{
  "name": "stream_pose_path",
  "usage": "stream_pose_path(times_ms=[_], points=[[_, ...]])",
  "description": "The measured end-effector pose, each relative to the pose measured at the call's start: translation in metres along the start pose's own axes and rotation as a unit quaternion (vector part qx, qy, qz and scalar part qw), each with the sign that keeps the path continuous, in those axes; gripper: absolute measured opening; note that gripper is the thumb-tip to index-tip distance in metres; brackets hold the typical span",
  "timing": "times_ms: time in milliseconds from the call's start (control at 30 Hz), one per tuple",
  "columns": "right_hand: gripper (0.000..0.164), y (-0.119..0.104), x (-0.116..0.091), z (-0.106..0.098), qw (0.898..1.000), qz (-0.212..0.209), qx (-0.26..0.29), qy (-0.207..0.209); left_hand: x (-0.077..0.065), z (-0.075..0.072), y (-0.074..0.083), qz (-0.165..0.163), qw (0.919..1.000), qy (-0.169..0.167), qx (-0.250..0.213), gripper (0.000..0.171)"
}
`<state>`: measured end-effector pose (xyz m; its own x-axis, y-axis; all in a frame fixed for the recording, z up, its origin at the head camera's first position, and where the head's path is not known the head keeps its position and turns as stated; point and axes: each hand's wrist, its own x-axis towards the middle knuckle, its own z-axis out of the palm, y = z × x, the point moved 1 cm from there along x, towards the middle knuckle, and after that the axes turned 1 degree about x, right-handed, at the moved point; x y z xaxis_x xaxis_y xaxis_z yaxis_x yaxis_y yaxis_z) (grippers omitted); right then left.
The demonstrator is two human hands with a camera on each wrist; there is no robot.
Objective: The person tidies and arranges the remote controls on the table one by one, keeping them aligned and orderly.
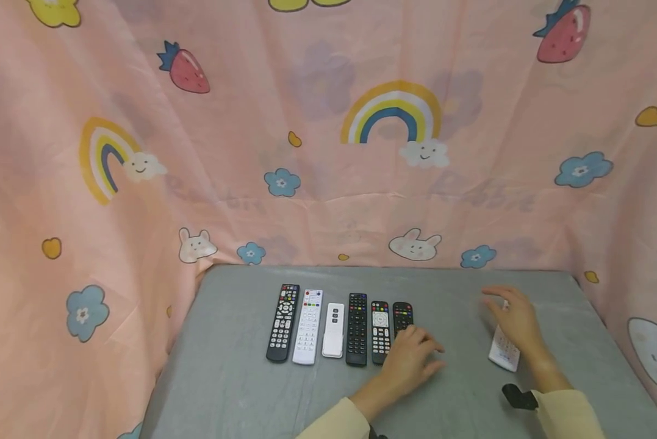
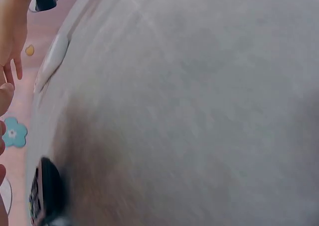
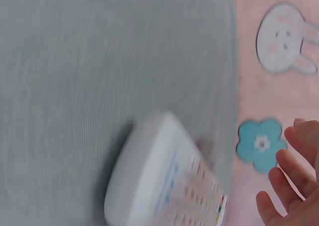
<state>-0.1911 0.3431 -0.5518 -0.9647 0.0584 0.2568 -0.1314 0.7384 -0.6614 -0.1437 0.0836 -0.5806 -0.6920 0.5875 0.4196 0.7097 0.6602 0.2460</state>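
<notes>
My right hand (image 1: 517,323) hovers over a white remote control (image 1: 505,353) lying tilted on the right side of the table. In the right wrist view the fingers (image 3: 289,173) are spread and stand apart from that white remote (image 3: 169,181), which looks blurred. My left hand (image 1: 410,363) is beside the lower end of a short black remote (image 1: 402,316), hiding part of it, with relaxed fingers and nothing held. At the left edge of the left wrist view, a black remote (image 2: 45,193) shows below the fingertips.
Left of the short black remote, a row holds a black-and-white remote (image 1: 380,332), a long black one (image 1: 357,329), a small white one (image 1: 333,331), a long white one (image 1: 308,327) and a black one (image 1: 283,323). A pink patterned curtain (image 1: 328,225) borders the grey table (image 1: 240,390).
</notes>
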Motion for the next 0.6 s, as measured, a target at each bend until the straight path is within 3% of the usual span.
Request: stream_pose_path(times_ms=[300,600], points=[[0.034,0.037,0.001,-0.022,0.997,0.069,-0.037,-0.003,0.022,0.011,0.015,0.032,0.9982,-0.05,-0.01,0.026],[0.041,0.062,0.002,-0.03,0.991,0.126,-0.048,-0.017,0.044,0.026,0.03,0.029,0.9939,-0.106,-0.012,0.028]])
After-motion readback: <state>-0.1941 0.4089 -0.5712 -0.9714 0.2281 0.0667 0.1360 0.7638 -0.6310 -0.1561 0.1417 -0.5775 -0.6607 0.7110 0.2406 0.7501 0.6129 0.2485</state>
